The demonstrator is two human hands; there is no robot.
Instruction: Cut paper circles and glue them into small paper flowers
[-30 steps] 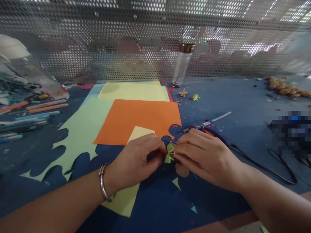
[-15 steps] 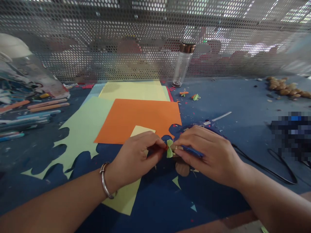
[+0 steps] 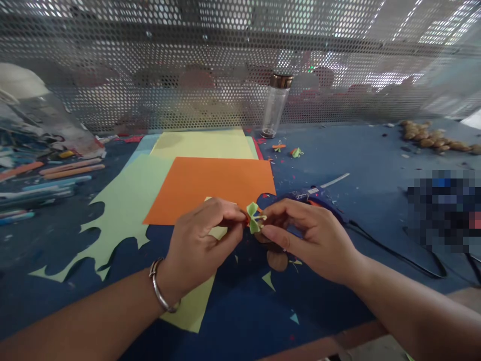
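Note:
A small green and orange paper butterfly (image 3: pixel 253 218) with thin pale curled feelers is pinched at its orange side between the thumb and index finger of my left hand (image 3: pixel 210 235). My right hand (image 3: pixel 311 235) is close on the other side, thumb and index finger apart around the feeler tips; whether they touch is hard to make out. Behind my right hand lies a blue glue gun (image 3: pixel 300 194) with a clear glue stick (image 3: pixel 335 181) sticking out of its back. A round brown disc (image 3: pixel 277 260) lies on the table below the butterfly.
Orange paper (image 3: pixel 214 185), cut green paper (image 3: pixel 124 200) and yellow paper (image 3: pixel 203 145) lie ahead. Two small paper pieces (image 3: pixel 296 152) sit near a glass bottle (image 3: pixel 276 108). Pens (image 3: pixel 56 185) lie left; a black cable (image 3: pixel 394 258) runs right. A perforated metal panel (image 3: pixel 169 90) stands behind.
My right thumb and index finger have moved apart, and the butterfly's feelers now show between them. The butterfly is turned slightly in my left hand. The whole view has shifted a little.

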